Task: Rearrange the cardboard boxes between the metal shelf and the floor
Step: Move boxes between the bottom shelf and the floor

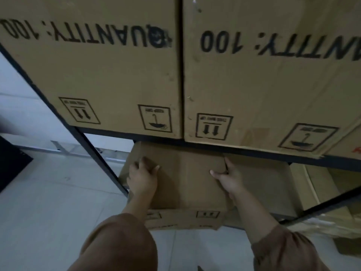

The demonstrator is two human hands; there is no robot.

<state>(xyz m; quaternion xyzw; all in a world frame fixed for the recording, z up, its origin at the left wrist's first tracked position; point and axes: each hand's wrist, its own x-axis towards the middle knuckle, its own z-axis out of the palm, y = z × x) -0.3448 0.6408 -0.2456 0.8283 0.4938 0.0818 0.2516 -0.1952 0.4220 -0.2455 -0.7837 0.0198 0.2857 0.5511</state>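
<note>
A plain brown cardboard box (pixel 185 184) sits low, partly under the black metal shelf (pixel 214 146), its front end sticking out over the floor. My left hand (pixel 141 178) grips its left top edge with the fingers curled over it. My right hand (pixel 227 178) holds the right top edge, thumb on the lid and fingers down in the gap beside a neighbouring box (pixel 261 182). Above, two large boxes printed "QUANTITY: 100" upside down stand side by side on the shelf: one on the left (pixel 101 75), one on the right (pixel 263 90).
A black shelf upright (pixel 93 151) slants down at the left of the held box. Pale tiled floor (pixel 48 212) spreads to the left and front. More cardboard and plastic-wrapped goods (pixel 328 222) lie at the lower right. A dark object (pixel 11 163) stands at the far left.
</note>
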